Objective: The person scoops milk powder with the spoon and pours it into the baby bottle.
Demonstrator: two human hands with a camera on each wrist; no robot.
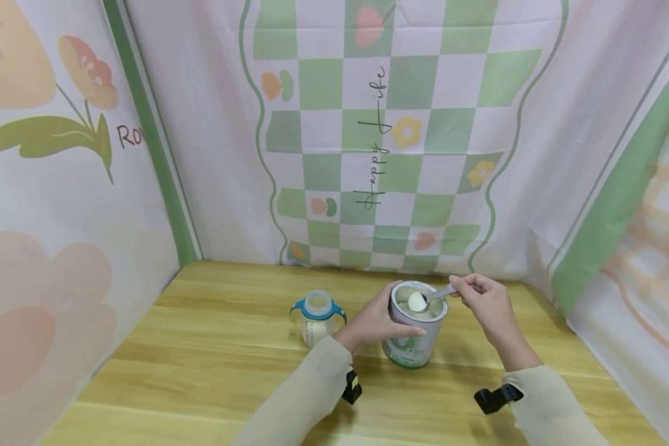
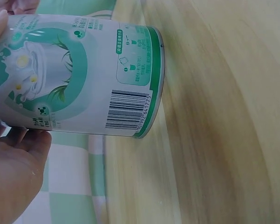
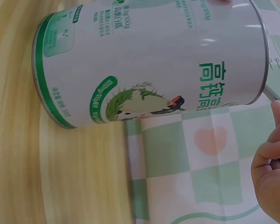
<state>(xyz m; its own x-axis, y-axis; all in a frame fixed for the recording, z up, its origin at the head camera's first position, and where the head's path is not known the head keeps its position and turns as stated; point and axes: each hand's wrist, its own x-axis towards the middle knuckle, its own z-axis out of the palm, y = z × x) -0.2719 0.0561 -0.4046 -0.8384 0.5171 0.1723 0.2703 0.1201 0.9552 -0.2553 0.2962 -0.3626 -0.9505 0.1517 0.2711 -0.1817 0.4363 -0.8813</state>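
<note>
Formula tin (image 1: 415, 331) is standing upright on the wooden counter (image 1: 212, 347), a little right of centre in the lower part of the head view, with its lid off and pale powder showing inside. I am wrapping my left hand (image 1: 376, 322) around the tin's left wall, fingers curled across its side, so that grip is closed on the tin; in the left wrist view the tin (image 2: 79, 74) is filling the upper left of the frame, barcode and green printing facing the camera, with my palm (image 2: 14, 177) lying against it at the lower left. I am pinching the handle of a small scoop (image 1: 424, 299) in my right hand (image 1: 482, 303), fingers curled tight round the handle, and the scoop's bowl, heaped with white powder, is sitting just above the open mouth of the tin. In the right wrist view the tin (image 3: 149, 60) is spanning the top of the frame and my curled fingers (image 3: 270, 172) are showing at the lower right edge. A baby bottle (image 1: 318, 319) with blue handles and no cap is standing on the counter just left of my left hand, apart from the tin. A checked green and white cloth backdrop (image 1: 390, 124) is hanging behind the counter.
</note>
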